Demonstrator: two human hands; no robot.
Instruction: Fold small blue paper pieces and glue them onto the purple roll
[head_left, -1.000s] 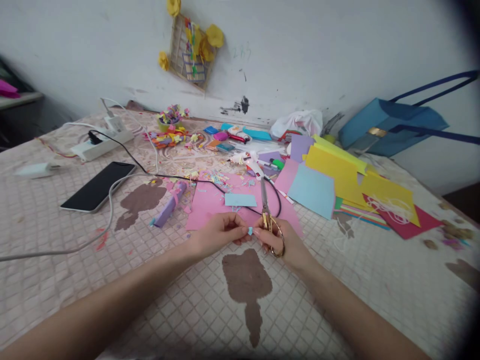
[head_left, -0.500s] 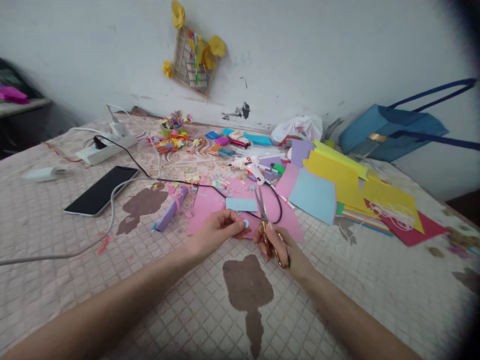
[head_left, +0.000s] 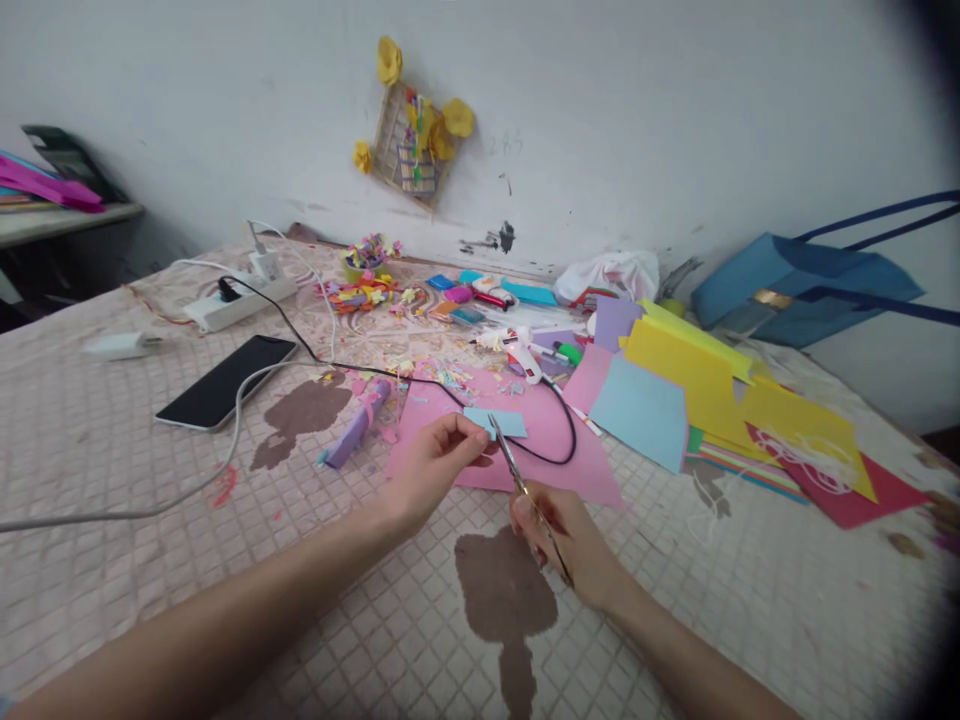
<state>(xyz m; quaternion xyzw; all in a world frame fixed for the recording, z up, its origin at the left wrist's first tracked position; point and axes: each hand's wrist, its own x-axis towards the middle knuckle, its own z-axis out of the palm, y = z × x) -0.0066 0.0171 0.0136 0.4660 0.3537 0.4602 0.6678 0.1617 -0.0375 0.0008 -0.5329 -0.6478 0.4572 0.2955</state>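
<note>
My right hand (head_left: 562, 535) grips gold-handled scissors (head_left: 508, 455), their narrow blades turned edge-on and pointing up toward my left fingertips. Thumb and fingers of my left hand (head_left: 442, 455) are pinched together at a small bit of light blue paper, mostly hidden by the fingers. Just beyond them, a light blue paper strip (head_left: 514, 424) lies on a pink sheet (head_left: 577, 475). The scissor tips overlap the strip in view; whether they touch it I cannot tell. Left of the pink sheet rests a rolled purple paper piece (head_left: 358, 425).
A white glue gun (head_left: 525, 358) with a black cord lies behind the pink sheet, among paper scraps. Coloured sheets (head_left: 675, 365) and a blue bag (head_left: 802, 290) are at right. A phone (head_left: 227, 382), power strip (head_left: 240, 303) and cables occupy the left.
The scissors have turned edge-on and their tips have swung left, toward my left fingertips. My left hand keeps its pinch. The whole view has shifted slightly.
</note>
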